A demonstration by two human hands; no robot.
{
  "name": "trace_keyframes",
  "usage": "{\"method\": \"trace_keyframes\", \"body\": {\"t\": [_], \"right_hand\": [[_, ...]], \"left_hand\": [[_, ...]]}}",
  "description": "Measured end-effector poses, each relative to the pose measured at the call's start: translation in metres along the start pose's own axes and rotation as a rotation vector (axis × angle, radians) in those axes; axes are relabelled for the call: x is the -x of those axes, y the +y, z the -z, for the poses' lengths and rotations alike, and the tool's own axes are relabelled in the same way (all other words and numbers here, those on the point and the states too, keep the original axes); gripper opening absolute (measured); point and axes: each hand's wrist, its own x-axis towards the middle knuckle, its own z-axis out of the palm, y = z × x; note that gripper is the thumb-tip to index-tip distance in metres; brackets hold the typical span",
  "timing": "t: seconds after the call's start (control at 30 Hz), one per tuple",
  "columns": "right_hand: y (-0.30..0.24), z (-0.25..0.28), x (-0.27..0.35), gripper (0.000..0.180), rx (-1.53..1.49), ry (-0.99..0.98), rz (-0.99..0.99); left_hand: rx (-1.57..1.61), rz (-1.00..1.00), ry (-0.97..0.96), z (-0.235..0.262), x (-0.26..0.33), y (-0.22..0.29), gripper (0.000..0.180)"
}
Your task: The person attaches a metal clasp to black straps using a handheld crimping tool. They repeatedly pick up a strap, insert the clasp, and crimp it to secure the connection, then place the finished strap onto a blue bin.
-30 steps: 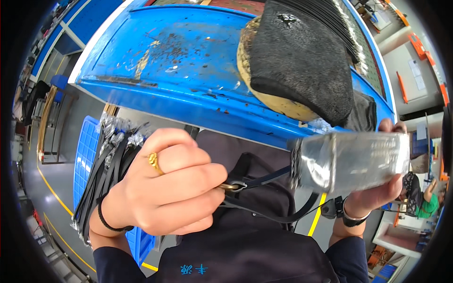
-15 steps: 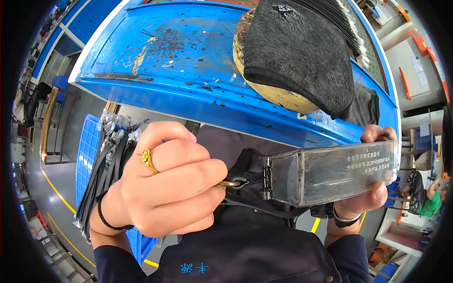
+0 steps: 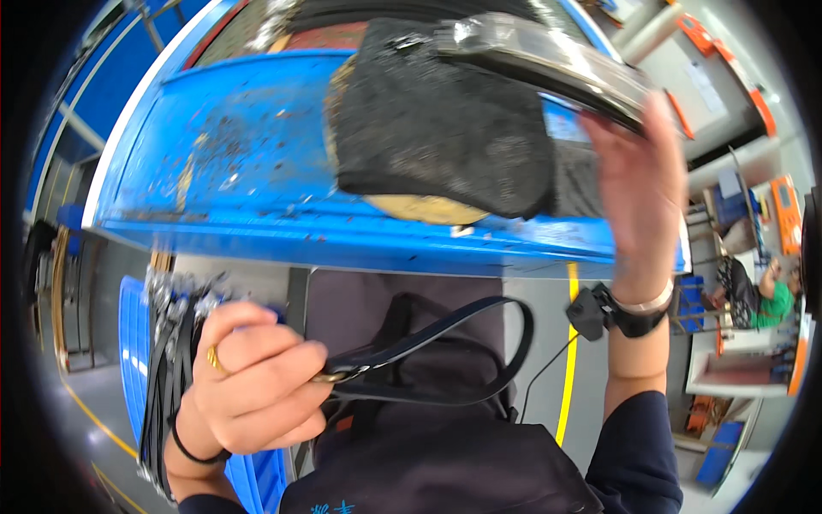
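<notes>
My left hand (image 3: 257, 381) is closed round the end of a black strap (image 3: 479, 313), beside a brass-coloured metal fitting. The strap curves out to the right in a loose loop in front of my dark apron. My right hand (image 3: 638, 193), smeared by motion, grips one end of a clear plastic box (image 3: 556, 56) with a dark edge. The box is tilted over the far right part of a black cloth (image 3: 445, 128), which covers a pale rounded pad on the blue bench (image 3: 248, 154). Whether box and cloth touch is hard to tell.
Many black straps with plastic-wrapped ends (image 3: 171, 360) hang by a blue crate (image 3: 133, 334) at the left. More black straps (image 3: 368, 13) lie at the bench's far side. A smaller dark cloth (image 3: 578, 180) is beside the pad. A person in green (image 3: 775, 304) is far right.
My right hand has carried the clear box away from the strap, up over the black cloth. The strap now hangs in an open loop from my left hand. The view has shifted.
</notes>
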Motion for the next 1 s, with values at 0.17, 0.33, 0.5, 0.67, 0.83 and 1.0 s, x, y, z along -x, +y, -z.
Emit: {"method": "trace_keyframes", "body": {"t": [0.17, 0.33, 0.5, 0.67, 0.83, 1.0], "right_hand": [[0.031, -0.006, -0.027, 0.055, 0.709, 0.123, -0.024], [0.032, 0.013, -0.017, 0.07, 0.953, 0.083, -0.141], [-0.018, 0.002, 0.016, 0.04, 1.431, 0.033, 0.201], [-0.034, 0.002, 0.061, 0.023, 1.885, -0.067, -0.055], [-0.038, -0.002, 0.059, 0.023, 1.753, -0.071, -0.037], [-0.03, 0.009, 0.068, 0.031, 1.78, -0.104, -0.077]], "left_hand": [[0.032, -0.042, -0.016, -0.009, 0.003, -0.001, 0.016], [0.055, -0.034, 0.01, -0.015, 0.002, -0.002, 0.015], [0.076, -0.049, 0.043, -0.02, 0.001, 0.002, 0.013], [0.12, -0.069, 0.086, -0.027, -0.01, 0.005, 0.012], [0.118, -0.109, 0.072, -0.032, -0.023, 0.015, 0.014], [0.079, -0.171, 0.111, -0.037, -0.03, 0.016, 0.015]]}}
